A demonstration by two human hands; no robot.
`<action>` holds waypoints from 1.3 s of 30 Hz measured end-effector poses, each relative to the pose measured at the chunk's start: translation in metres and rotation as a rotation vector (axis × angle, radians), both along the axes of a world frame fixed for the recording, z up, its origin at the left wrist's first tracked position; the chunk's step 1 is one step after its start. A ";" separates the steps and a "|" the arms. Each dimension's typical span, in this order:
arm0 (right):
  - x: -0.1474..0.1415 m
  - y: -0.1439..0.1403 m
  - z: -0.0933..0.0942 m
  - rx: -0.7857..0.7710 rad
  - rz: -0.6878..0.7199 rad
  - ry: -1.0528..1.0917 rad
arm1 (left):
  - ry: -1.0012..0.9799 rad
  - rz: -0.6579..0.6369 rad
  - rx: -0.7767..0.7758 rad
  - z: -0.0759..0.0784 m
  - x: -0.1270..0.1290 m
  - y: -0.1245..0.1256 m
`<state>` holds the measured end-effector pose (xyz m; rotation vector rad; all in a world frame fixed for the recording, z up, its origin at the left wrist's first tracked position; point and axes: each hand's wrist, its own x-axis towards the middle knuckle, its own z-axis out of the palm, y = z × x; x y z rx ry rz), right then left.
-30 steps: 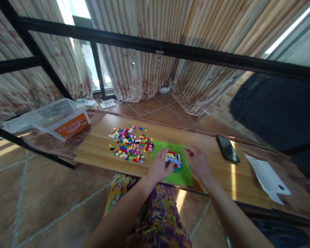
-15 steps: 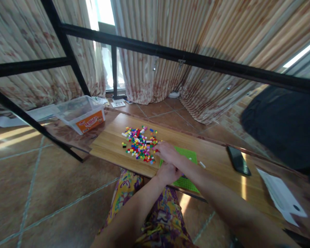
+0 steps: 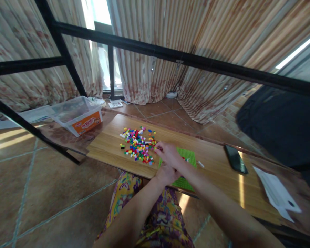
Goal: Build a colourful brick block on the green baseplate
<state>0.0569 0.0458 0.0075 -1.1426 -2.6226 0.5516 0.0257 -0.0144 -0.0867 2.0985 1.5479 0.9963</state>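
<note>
A loose pile of small multicoloured toy bricks (image 3: 138, 144) lies on the low wooden table. At the pile's right edge is my right hand (image 3: 167, 152), its thumb and fingertips drawn together; anything between them is too small to make out. My left hand (image 3: 166, 174) rests low over the near left part of a green studded baseplate (image 3: 187, 184), beneath my right wrist, which hides its fingers. A few red and white bricks (image 3: 186, 159) show on the baseplate beside my right forearm. Right of the plate lies a white bar-shaped piece (image 3: 200, 164).
A black phone (image 3: 235, 159) lies on the table (image 3: 214, 172) to the right, near a white sheet (image 3: 276, 189). On the left stands a clear plastic box (image 3: 77, 112) with an orange label. A black metal frame (image 3: 124, 43) crosses in front of the curtains.
The view has shifted slightly. My right hand stays at the pile's edge, its fingertips now drawn together. More of the red and white bricks on the baseplate shows beside my right forearm.
</note>
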 end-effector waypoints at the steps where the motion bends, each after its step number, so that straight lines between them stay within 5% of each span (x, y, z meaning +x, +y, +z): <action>1: 0.010 -0.001 0.000 -0.040 -0.063 0.142 | -0.052 0.004 0.008 0.003 -0.001 0.000; 7: 0.088 -0.001 -0.004 -0.173 -0.415 0.564 | -0.214 0.023 0.028 0.017 -0.004 0.000; 13: 0.132 -0.009 -0.025 -0.216 -0.522 0.650 | -0.212 0.029 -0.016 0.015 -0.005 0.002; 27: 0.116 -0.019 -0.020 0.028 -0.408 0.140 | -0.210 0.022 -0.003 0.015 -0.006 0.002; 39: 0.107 -0.020 -0.023 -0.021 -0.455 0.242 | -0.213 0.024 -0.004 0.018 -0.005 0.001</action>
